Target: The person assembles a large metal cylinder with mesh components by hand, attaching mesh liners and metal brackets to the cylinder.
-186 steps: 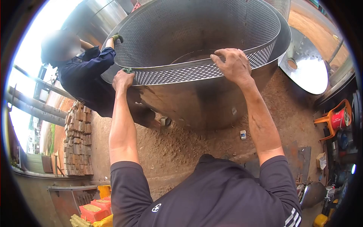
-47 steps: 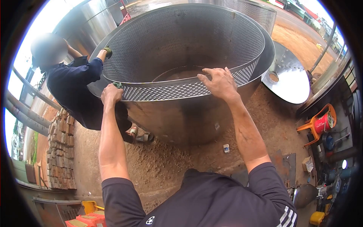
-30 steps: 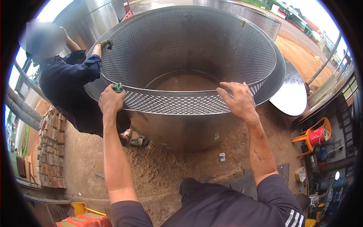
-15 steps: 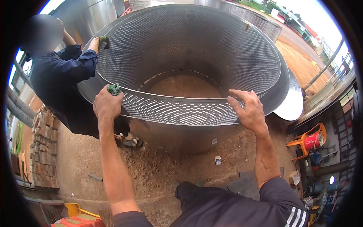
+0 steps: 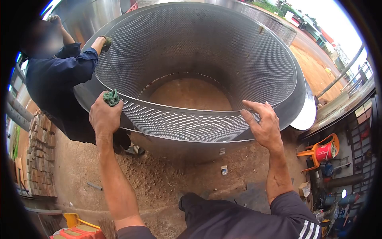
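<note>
A large round metal drum with a perforated inner wall (image 5: 187,121) stands in front of me, a smooth metal ring around its upper edge. My left hand (image 5: 105,113) is closed on a crumpled green cloth (image 5: 111,98) at the near left part of the rim. At the near right part of the rim is my right hand (image 5: 263,122), its fingers apart and the fingertips at the edge, holding nothing.
A co-worker in dark blue (image 5: 59,79) stands at the left, one gloved hand on the rim. Stacked bricks (image 5: 41,159) lie at the left. An orange chair (image 5: 318,153) with a red bucket and tools are at the right. A small box (image 5: 224,170) lies on the ground.
The near rim sits a little lower in view, and my left hand with the cloth is further left. The co-worker's other hand is raised higher beside the head.
</note>
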Action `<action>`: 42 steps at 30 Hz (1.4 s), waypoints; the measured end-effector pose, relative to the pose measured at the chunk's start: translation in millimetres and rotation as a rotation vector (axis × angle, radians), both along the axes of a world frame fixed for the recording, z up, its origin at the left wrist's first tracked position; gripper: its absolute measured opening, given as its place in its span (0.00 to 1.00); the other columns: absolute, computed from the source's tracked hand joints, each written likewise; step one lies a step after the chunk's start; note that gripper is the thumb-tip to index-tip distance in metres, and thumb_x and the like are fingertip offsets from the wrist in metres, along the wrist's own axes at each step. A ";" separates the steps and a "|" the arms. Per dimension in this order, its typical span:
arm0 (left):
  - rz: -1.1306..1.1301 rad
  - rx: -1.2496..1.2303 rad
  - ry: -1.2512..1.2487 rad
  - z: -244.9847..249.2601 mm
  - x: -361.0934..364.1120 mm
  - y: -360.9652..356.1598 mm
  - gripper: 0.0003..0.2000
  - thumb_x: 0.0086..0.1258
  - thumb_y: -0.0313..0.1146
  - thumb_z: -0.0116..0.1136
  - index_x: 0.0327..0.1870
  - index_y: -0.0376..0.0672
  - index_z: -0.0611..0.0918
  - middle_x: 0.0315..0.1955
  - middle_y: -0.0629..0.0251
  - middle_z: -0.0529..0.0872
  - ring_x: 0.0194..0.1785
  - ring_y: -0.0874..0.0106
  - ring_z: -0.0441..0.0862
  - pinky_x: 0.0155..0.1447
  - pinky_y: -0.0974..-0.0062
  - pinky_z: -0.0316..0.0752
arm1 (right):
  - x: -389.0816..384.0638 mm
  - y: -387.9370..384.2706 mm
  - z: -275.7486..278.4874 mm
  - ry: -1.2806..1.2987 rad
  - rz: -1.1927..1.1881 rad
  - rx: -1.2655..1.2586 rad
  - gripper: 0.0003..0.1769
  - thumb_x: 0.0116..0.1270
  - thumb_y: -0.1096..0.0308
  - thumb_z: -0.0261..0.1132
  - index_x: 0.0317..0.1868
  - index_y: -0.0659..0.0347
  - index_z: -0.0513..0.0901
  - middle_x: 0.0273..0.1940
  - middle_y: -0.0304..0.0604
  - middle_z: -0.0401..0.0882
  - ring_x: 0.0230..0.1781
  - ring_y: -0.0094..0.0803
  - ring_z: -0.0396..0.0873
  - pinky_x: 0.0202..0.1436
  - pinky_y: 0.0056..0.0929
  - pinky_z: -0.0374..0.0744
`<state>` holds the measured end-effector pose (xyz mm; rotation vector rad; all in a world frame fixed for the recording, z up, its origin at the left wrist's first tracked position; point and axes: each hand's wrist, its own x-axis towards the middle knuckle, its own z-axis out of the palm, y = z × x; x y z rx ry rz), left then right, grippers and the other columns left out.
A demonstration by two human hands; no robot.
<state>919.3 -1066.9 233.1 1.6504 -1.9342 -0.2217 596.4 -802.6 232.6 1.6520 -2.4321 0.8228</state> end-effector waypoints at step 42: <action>0.024 0.084 -0.117 8.6 -1.4 -4.2 0.20 0.59 0.47 0.67 0.47 0.45 0.88 0.47 0.51 0.91 0.55 0.50 0.86 0.61 0.55 0.78 | -1.2 6.3 1.0 -0.051 0.010 -0.084 0.24 0.75 0.46 0.63 0.43 0.61 0.90 0.49 0.47 0.89 0.60 0.44 0.83 0.77 0.57 0.65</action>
